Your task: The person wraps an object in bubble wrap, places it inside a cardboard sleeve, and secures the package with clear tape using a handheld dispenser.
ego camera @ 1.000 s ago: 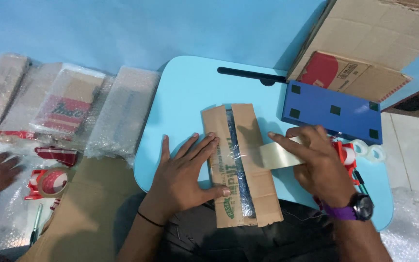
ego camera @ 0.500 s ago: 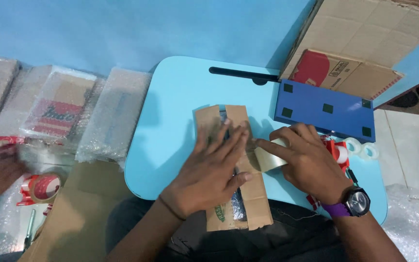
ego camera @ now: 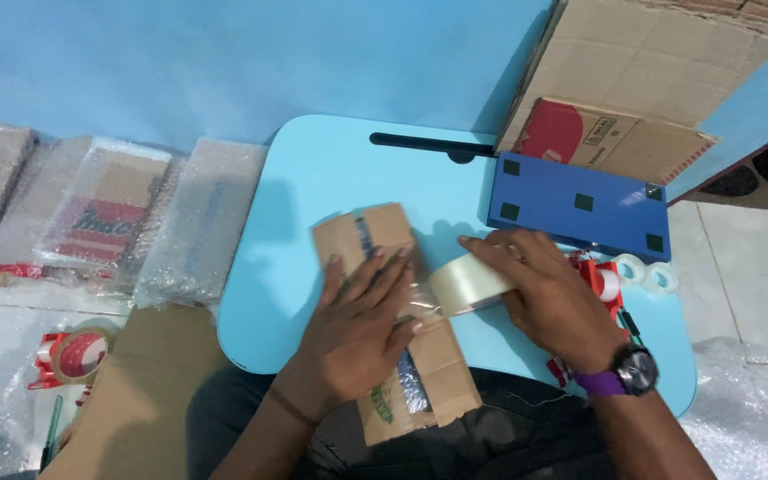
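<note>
A flat cardboard-wrapped parcel point(ego camera: 375, 238) lies lengthwise on the light blue lap table point(ego camera: 313, 187), its near end hanging over the front edge. My left hand point(ego camera: 362, 329) presses flat on the parcel's middle, over a strip of clear tape. My right hand point(ego camera: 551, 298) grips a roll of clear packing tape point(ego camera: 468, 283) just right of the parcel. A stretch of tape runs from the roll to under my left fingers. A dark watch with a purple strap sits on my right wrist.
A dark blue board point(ego camera: 580, 206) and folded cardboard boxes point(ego camera: 642, 89) sit at the table's back right. Small tape rolls point(ego camera: 646, 274) and a red dispenser point(ego camera: 590, 276) lie by my right hand. Bubble-wrapped packages point(ego camera: 108, 213) line the floor at left, with a red tape dispenser point(ego camera: 68, 356).
My left hand slid down the parcel toward me, smoothing tape. My right hand moved the roll a little to the right. The other hand seen at the left edge is gone from view.
</note>
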